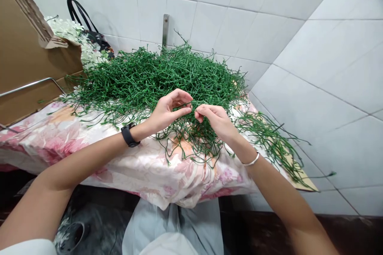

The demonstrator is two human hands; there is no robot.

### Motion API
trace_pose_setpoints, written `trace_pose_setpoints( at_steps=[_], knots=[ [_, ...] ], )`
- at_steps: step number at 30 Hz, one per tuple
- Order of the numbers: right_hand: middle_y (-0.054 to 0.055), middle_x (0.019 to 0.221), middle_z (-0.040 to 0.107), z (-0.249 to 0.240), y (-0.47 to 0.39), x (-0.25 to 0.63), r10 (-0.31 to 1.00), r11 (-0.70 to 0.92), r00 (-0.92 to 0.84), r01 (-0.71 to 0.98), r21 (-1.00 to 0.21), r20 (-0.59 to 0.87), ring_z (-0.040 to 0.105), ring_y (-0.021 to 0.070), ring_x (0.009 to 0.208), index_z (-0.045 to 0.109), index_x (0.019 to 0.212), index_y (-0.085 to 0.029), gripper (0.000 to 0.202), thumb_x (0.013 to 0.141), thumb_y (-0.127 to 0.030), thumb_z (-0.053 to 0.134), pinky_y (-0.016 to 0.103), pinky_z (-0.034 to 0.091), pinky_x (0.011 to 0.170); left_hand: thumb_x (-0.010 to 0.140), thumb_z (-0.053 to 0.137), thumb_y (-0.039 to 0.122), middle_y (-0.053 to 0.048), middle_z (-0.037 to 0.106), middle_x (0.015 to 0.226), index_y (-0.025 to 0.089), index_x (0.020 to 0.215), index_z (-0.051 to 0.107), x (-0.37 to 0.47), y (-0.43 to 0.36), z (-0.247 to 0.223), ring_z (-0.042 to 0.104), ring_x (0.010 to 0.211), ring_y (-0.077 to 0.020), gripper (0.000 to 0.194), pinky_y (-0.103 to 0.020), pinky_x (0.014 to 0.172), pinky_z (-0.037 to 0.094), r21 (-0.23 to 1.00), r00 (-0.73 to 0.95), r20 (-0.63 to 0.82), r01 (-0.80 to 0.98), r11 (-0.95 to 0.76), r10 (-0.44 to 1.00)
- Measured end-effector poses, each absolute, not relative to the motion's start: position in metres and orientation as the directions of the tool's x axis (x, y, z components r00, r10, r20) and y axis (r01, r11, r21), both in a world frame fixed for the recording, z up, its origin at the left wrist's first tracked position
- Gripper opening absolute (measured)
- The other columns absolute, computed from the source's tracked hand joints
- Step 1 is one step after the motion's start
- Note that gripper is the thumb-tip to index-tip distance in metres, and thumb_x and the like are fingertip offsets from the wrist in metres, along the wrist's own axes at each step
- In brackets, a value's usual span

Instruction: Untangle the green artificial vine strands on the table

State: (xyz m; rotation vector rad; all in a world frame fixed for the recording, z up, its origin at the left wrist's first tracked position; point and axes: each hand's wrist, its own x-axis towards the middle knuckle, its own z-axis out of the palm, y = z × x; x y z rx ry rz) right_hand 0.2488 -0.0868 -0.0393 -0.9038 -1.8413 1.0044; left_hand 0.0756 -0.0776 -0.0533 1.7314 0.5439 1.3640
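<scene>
A large tangled heap of thin green stems lies on a floral cloth. Over the heap's front edge, my left hand has its thumb and fingers curled round a thin green stem. Close to its right, my right hand pinches at the same spot, thumb against forefinger, with green strands between the two hands. Which stem each fingertip holds is too small to tell. Loose strands hang below my hands on the cloth. A smaller bunch of green stems lies apart on the right.
On the left stands a cardboard box with a metal rod in front. White flowers and a dark bag are behind it. A metal bracket is fixed to the tiled wall. A bucket sits low at the left.
</scene>
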Motion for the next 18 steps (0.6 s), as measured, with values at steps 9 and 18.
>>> trace_pose_setpoints(
  at_steps=[9,18],
  knots=[
    [-0.002,0.055,0.042,-0.0407,-0.0834,0.2495,0.867,0.297,-0.44,0.076,-0.952,0.235,0.035,0.0071,0.051,0.047,0.054,-0.015,0.031,0.081,-0.031,0.045,0.024,0.03,0.051,0.07,0.064,0.019,-0.002,0.056,0.088,0.017,0.087,0.053,0.0766,-0.0809,-0.0528,0.054,0.085,-0.0104,0.02,-0.024,0.08,0.045,0.78,0.282,0.619,-0.113,-0.615,0.733],
    [0.0,0.068,0.054,-0.0441,-0.0905,0.2505,0.608,0.736,-0.409,0.612,-0.29,0.681,0.045,0.0107,0.061,0.058,0.095,-0.018,0.021,0.08,-0.033,0.053,0.03,0.035,0.069,0.07,0.064,0.02,-0.001,0.054,0.084,0.016,0.087,0.054,0.0744,-0.0776,-0.0546,0.054,0.08,-0.0087,0.02,-0.021,0.076,0.044,0.818,0.226,0.575,-0.139,-0.558,0.786]
  ],
)
